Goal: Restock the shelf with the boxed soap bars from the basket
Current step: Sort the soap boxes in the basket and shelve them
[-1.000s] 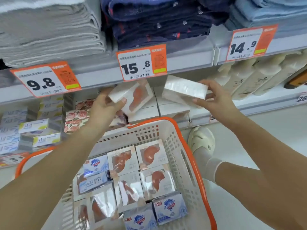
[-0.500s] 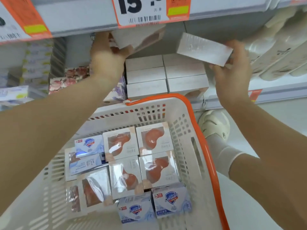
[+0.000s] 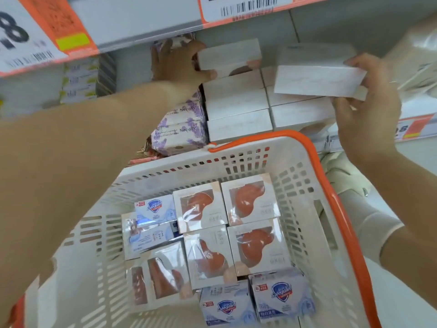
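My left hand [image 3: 176, 63] grips a white soap box [image 3: 229, 55] and holds it on top of the left stack of white boxes [image 3: 236, 102] on the shelf. My right hand [image 3: 364, 107] pinches a second white soap box [image 3: 316, 82] by its right end, just above the right stack [image 3: 300, 114]. Below, the white basket with an orange rim [image 3: 331, 185] holds several windowed boxes with reddish soap [image 3: 246, 202] and blue-and-white Safeguard boxes [image 3: 281, 294].
Lavender-printed soap boxes [image 3: 179, 129] are stacked left of the white stacks. The shelf above carries orange price tags [image 3: 47, 31] on its front edge. Yellow-labelled boxes [image 3: 78, 81] sit far left. Pale bottles [image 3: 421, 55] blur at the right. A shoe and sock [image 3: 343, 176] show beside the basket.
Both hands have pushed their boxes deeper under the upper shelf and lower toward the stacks. The left box now rests on the left stack; the view has moved closer and tilted down.
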